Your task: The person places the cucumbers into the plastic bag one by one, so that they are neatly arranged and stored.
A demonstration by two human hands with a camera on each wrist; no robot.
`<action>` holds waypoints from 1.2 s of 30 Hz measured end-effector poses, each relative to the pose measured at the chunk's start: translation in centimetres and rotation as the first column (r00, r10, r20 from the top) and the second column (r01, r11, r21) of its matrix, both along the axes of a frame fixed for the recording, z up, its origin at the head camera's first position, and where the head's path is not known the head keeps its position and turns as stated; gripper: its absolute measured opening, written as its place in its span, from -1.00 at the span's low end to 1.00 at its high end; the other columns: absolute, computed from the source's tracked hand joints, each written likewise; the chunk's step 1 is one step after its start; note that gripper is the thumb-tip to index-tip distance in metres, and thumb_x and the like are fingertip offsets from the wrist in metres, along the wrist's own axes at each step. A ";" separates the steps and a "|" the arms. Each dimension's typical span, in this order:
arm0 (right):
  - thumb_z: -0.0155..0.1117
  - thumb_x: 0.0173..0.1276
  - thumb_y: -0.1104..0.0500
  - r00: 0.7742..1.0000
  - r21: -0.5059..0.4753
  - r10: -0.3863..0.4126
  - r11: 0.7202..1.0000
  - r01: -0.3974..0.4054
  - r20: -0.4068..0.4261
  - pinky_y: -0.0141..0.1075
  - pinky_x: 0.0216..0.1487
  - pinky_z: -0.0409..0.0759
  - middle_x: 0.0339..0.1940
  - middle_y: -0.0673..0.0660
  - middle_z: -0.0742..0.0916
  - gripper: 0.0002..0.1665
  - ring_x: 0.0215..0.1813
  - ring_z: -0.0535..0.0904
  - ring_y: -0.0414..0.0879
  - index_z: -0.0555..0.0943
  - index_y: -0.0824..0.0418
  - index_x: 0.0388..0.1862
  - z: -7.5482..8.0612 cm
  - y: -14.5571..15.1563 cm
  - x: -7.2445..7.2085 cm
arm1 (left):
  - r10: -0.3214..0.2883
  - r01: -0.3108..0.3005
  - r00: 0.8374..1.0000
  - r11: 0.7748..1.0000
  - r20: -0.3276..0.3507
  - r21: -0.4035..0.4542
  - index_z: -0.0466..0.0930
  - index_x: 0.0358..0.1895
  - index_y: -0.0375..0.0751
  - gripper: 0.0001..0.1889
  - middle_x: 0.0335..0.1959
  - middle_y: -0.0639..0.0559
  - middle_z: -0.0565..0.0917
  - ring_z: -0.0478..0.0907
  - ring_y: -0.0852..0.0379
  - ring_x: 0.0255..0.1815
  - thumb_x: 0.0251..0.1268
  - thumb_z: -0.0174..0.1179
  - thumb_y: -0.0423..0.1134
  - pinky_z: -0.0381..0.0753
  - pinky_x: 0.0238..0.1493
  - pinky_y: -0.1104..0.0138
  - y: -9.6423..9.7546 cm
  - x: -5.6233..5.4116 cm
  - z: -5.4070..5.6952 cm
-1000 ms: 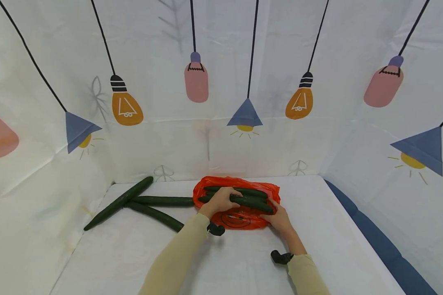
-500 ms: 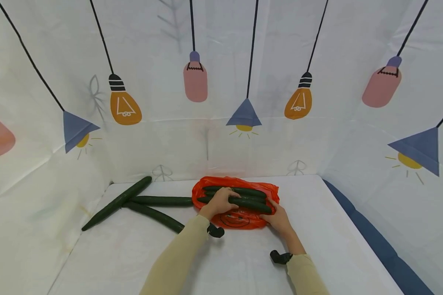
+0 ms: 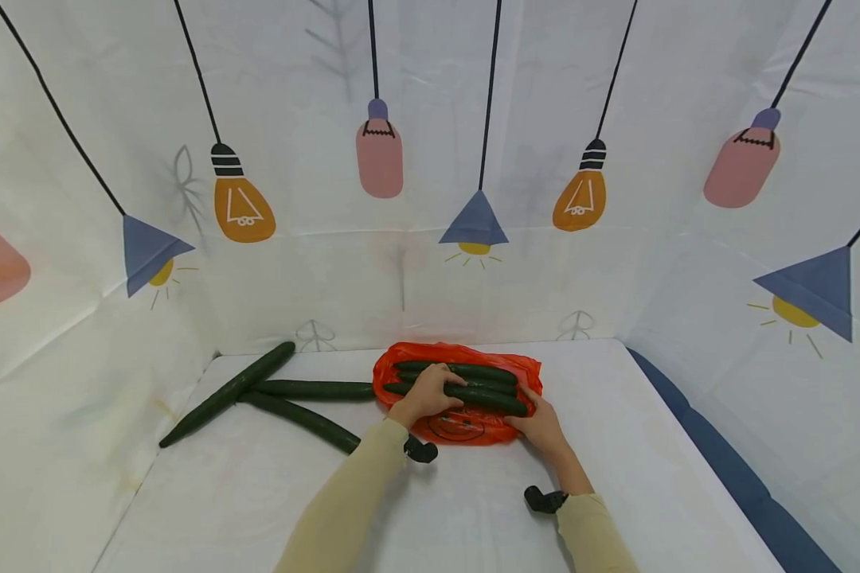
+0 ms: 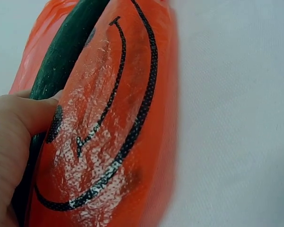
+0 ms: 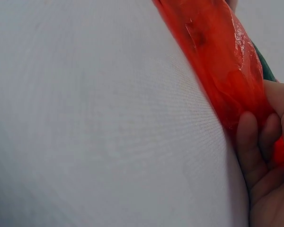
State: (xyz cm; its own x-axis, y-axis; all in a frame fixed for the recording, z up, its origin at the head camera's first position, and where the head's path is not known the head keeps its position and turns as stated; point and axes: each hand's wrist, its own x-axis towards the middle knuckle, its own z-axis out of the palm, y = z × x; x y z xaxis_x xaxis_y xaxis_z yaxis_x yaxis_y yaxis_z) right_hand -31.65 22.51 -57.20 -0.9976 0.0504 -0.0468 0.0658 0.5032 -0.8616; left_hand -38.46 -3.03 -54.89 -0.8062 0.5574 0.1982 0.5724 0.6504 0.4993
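A red plastic bag (image 3: 459, 431) printed with a black smiley face lies at the back middle of the table, its opening facing up. Three long dark green cucumbers show lengthwise inside it. My left hand (image 3: 430, 391) grips the front cucumber (image 3: 494, 399) from above; in the left wrist view the thumb lies between this cucumber (image 4: 61, 56) and the bag's front wall (image 4: 99, 142). At the bag's right end, my right hand (image 3: 542, 423) holds the plastic beside the cucumber tips. In the right wrist view its fingers (image 5: 248, 137) curl against the bag (image 5: 222, 61).
Left of the bag lie three loose cucumbers: one slanted (image 3: 229, 394), one level (image 3: 315, 390) reaching the bag, and one (image 3: 304, 420) running toward my left sleeve. A white cloth wall with printed lamps (image 3: 476, 223) stands behind the white table (image 3: 473, 509).
Both hands stay almost still on the bag and the front cucumber. This cucumber has settled very slightly, and the head view has shifted a little.
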 end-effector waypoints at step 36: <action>0.47 0.18 0.15 1.000 -0.008 -0.010 1.000 0.010 -0.002 0.25 0.35 0.06 0.43 0.39 0.30 -0.03 0.43 0.13 0.31 0.22 0.19 0.52 -0.4 0.0 0.0 | 0.024 -0.029 0.998 0.997 0.060 0.074 0.78 -0.17 0.01 -0.74 -0.26 0.15 0.56 0.43 0.14 -0.16 0.04 0.50 -0.10 0.46 -0.09 0.28 0.1 0.4 0.1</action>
State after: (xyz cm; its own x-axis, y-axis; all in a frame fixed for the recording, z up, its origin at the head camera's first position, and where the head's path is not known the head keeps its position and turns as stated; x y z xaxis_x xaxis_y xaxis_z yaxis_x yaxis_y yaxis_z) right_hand -31.68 22.56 -57.61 -0.9972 0.0604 -0.0450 0.0691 0.4960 -0.8656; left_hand -38.04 -2.94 -54.76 -0.8321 0.5211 0.1898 0.5233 0.6246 0.5797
